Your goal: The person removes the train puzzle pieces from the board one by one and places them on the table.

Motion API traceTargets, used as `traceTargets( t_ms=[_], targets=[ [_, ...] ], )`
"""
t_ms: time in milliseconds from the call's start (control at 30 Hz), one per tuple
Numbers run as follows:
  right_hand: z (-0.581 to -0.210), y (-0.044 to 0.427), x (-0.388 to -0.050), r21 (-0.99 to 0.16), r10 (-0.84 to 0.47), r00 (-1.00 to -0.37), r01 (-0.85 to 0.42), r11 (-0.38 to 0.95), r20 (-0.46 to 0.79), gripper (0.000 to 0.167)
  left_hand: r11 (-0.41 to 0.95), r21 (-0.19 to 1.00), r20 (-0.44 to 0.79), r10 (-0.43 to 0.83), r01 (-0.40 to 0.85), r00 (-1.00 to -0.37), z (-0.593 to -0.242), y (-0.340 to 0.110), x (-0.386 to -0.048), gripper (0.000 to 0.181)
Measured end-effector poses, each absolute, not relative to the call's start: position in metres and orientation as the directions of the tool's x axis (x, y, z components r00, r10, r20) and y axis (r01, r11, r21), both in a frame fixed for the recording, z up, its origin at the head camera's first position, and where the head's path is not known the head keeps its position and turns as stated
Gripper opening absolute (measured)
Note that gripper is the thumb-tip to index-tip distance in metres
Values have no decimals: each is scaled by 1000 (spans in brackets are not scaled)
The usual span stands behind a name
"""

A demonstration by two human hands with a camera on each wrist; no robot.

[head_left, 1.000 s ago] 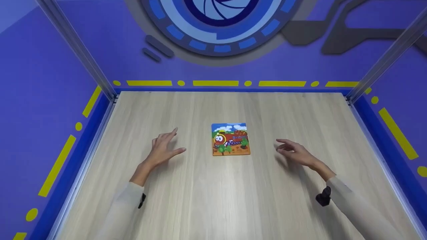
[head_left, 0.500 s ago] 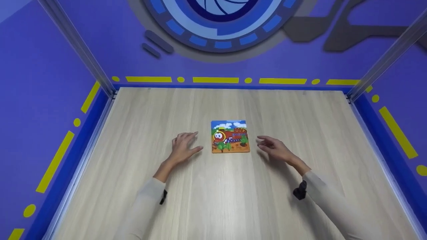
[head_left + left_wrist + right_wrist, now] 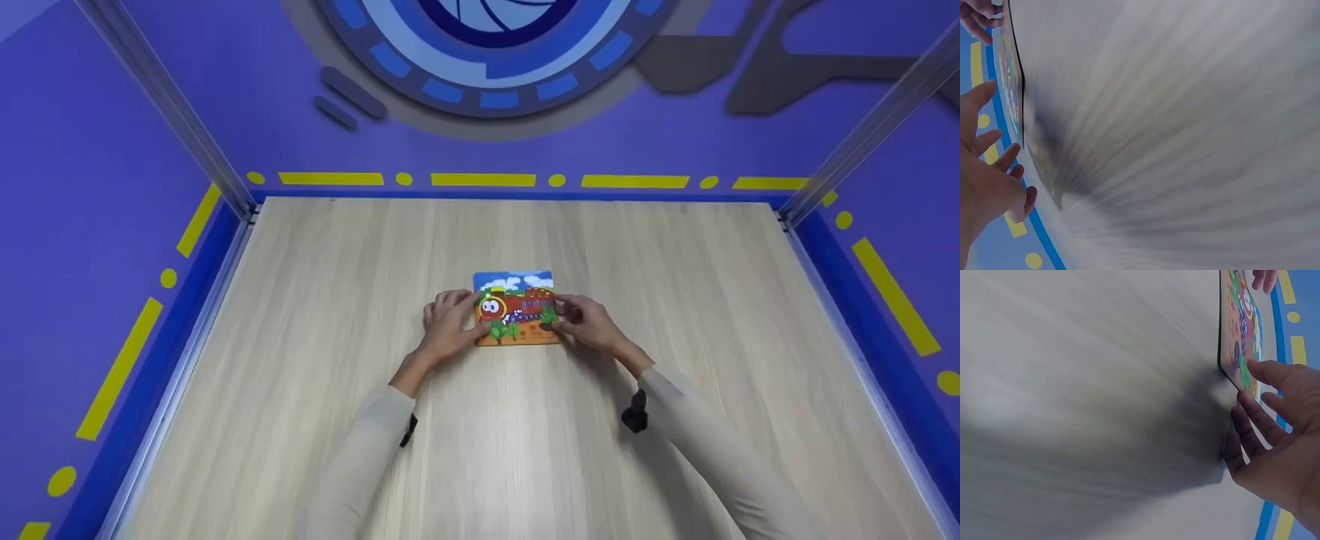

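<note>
- Red-and-blue train square point(image 3: 517, 309) flat on the wood table point(image 3: 450, 465), between left hand point(image 3: 448, 324) and right hand point(image 3: 591, 322).
- Spread wide on the left, half bent on the right; no grip seen.
- No long side; right at the fingertips, equally near both hands.

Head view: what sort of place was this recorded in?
It looks like a purpose-built booth, perhaps for recording or demonstrations: a wood-grain tabletop walled on three sides by blue-purple panels with sci-fi-style graphics, and metal posts at the far corners.
</note>
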State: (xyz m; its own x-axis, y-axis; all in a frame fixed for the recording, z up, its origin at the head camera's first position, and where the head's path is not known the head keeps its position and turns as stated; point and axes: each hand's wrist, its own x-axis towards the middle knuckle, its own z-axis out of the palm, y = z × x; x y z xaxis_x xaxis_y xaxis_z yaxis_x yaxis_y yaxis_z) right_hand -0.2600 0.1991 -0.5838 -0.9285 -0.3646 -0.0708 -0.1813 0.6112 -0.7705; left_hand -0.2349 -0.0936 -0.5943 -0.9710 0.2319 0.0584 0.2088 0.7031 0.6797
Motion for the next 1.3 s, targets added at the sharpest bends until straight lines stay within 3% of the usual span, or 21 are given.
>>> traceTargets(
  t_ms=[400, 900, 1300],
  targets=[
    [-579, 193, -269, -716, -427, -900, -237, 657, -94, 59, 743, 627, 21, 281, 232, -959, -597, -84, -244, 60],
    [-577, 187, -246, -681, -491, -866, -304, 667, -95, 59, 790, 562, 19, 285, 245, -958, -590, -96, -216, 57],
    [-580, 185, -241, -671, -492, -868, -323, 667, -71, 58, 793, 549, 166, 208, 266, -964, -592, -60, -217, 59]
  ],
)
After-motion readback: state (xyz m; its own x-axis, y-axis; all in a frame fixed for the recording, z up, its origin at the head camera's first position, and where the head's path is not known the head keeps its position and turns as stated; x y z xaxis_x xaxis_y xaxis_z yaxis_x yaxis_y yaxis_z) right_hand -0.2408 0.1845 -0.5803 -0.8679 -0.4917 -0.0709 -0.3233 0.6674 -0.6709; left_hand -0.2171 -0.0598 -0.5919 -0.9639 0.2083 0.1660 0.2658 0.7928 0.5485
